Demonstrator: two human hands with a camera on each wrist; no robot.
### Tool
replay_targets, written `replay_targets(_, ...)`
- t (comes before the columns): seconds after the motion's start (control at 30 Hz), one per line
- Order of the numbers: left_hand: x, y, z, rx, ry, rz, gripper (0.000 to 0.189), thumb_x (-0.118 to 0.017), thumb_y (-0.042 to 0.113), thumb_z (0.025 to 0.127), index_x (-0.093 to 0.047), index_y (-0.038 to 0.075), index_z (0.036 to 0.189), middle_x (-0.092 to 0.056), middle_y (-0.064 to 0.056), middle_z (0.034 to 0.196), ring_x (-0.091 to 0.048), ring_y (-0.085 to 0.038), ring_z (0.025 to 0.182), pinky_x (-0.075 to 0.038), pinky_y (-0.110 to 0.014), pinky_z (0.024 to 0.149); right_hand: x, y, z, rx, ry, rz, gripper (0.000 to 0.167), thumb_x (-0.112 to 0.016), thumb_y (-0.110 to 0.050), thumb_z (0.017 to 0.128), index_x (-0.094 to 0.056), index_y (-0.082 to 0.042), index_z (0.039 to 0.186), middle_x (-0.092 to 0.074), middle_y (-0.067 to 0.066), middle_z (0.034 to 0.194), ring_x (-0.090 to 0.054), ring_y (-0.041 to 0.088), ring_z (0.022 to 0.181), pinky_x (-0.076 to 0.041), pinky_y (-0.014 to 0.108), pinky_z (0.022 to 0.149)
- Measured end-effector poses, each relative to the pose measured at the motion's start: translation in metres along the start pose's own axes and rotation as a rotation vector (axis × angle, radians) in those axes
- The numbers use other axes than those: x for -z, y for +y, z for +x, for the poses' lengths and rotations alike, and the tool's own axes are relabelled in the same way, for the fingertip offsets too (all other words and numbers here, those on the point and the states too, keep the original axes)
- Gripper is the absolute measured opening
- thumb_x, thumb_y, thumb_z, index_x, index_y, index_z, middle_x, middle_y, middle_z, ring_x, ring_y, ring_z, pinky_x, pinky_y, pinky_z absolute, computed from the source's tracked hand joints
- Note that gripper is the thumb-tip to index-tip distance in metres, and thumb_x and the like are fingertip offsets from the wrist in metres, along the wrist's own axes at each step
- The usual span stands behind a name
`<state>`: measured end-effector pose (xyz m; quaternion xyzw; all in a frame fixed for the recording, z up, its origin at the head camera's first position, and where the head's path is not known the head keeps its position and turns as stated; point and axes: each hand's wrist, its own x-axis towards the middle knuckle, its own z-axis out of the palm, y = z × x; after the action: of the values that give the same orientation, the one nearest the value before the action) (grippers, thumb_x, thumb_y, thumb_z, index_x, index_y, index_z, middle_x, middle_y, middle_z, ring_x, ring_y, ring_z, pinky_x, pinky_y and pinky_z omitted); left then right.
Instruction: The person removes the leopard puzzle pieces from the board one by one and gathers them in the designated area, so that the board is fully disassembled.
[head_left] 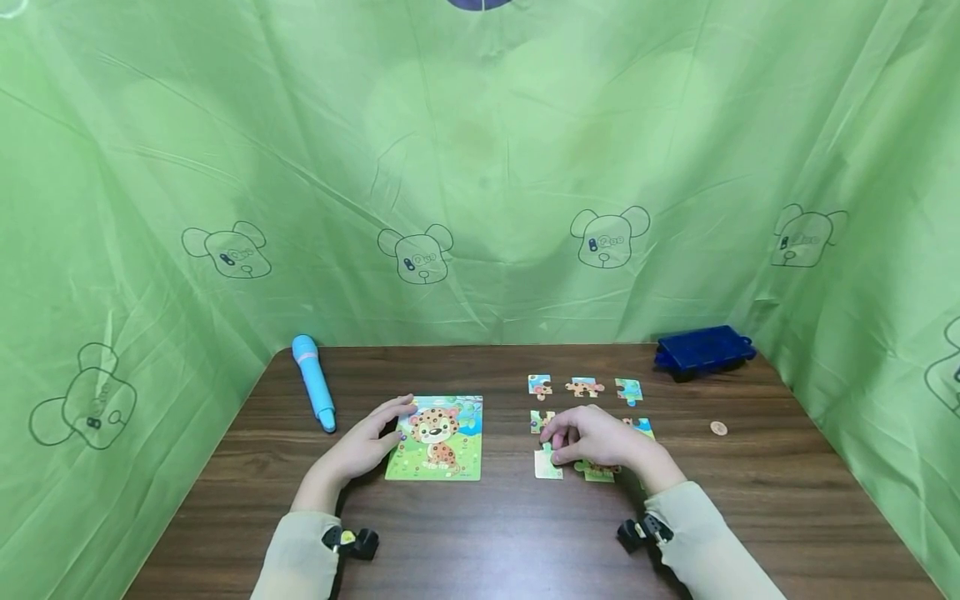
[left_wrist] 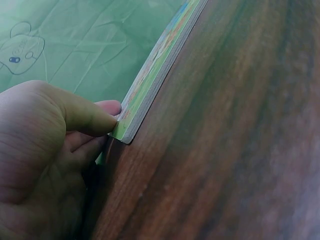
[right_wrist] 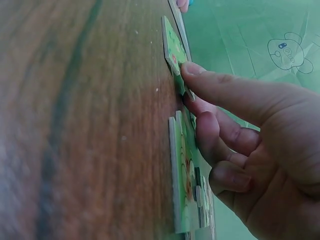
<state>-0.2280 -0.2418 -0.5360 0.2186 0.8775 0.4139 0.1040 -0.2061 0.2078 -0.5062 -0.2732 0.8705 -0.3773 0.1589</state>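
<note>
On the table lies a leopard picture puzzle board (head_left: 453, 433). My left hand (head_left: 371, 437) rests at its left side, fingers stretched to the upper left corner; in the left wrist view the thumb touches the edge of the board (left_wrist: 142, 95). To the right of the board, my right hand (head_left: 596, 435) pinches a pale green puzzle piece (head_left: 548, 466) between thumb and forefinger. Seen from the right wrist, that piece (right_wrist: 172, 46) is tilted, with the other fingers curled beneath the forefinger. Another green piece (head_left: 600, 473) lies under the hand, partly hidden.
Beyond the right hand is a row of puzzle pieces: one (head_left: 539, 384), a second (head_left: 584, 387) and a third (head_left: 629, 390). A dark blue tray (head_left: 705, 348) stands at the back right, a small round disc (head_left: 718, 428) in front of it. At the far left lies a blue microphone-shaped object (head_left: 313, 382).
</note>
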Motion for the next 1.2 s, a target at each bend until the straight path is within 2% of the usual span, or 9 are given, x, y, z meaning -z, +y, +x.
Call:
replay_targets(0.23,-0.001,-0.002,0.000,-0.001,0.001,0.004,0.048,-0.057,0.008,0.113,-0.053,0.007,0.161,-0.032,-0.010,0.178,-0.022,-0.040,0.166,-0.024,-0.067,0.128,-0.002,0.003,0.001,0.023,0.021,-0.025,0.019,-0.088,-0.009,0.092,-0.082,-0.011,0.110,-0.069,-0.001,0.096,-0.062,0.009,0.077,-0.054,0.025,0.068)
replay_targets(0.67,-0.003,0.001,-0.004,0.015,0.019,-0.010,0.048,-0.058,0.007,0.112,-0.055,0.007,0.160,-0.034,-0.010,0.177,-0.023,-0.041,0.165,-0.024,-0.067,0.128,-0.004,0.002,0.001,0.041,0.015,-0.033,0.019,-0.088,-0.011,0.093,-0.082,-0.011,0.111,-0.068,-0.001,0.098,-0.062,0.006,0.078,-0.054,0.025,0.070)
replay_targets(0.87,-0.004,0.000,-0.005,0.007,0.026,0.019,0.048,-0.058,0.007,0.112,-0.055,0.007,0.160,-0.035,-0.010,0.177,-0.025,-0.040,0.165,-0.025,-0.067,0.128,-0.003,0.004,0.000,0.051,0.017,-0.018,0.021,-0.087,-0.010,0.094,-0.081,-0.010,0.114,-0.071,-0.002,0.098,-0.063,0.006,0.076,-0.055,0.026,0.069)
replay_targets(1.07,-0.004,0.000,-0.006,-0.018,0.038,0.027,0.048,-0.061,0.008,0.111,-0.056,0.006,0.158,-0.038,-0.013,0.175,-0.028,-0.041,0.163,-0.026,-0.068,0.127,0.005,0.004,-0.008,0.033,0.060,0.008,0.026,-0.088,-0.014,0.094,-0.080,-0.010,0.118,-0.073,-0.002,0.098,-0.065,0.009,0.079,-0.056,0.027,0.068)
replay_targets(1.2,-0.005,-0.002,-0.006,-0.022,0.040,0.012,0.048,-0.062,0.008,0.110,-0.057,0.006,0.158,-0.039,-0.013,0.175,-0.028,-0.042,0.163,-0.026,-0.068,0.127,0.016,0.003,-0.020,0.025,0.093,0.004,0.028,-0.087,-0.019,0.096,-0.079,-0.009,0.121,-0.073,-0.001,0.101,-0.066,0.012,0.083,-0.056,0.029,0.070)
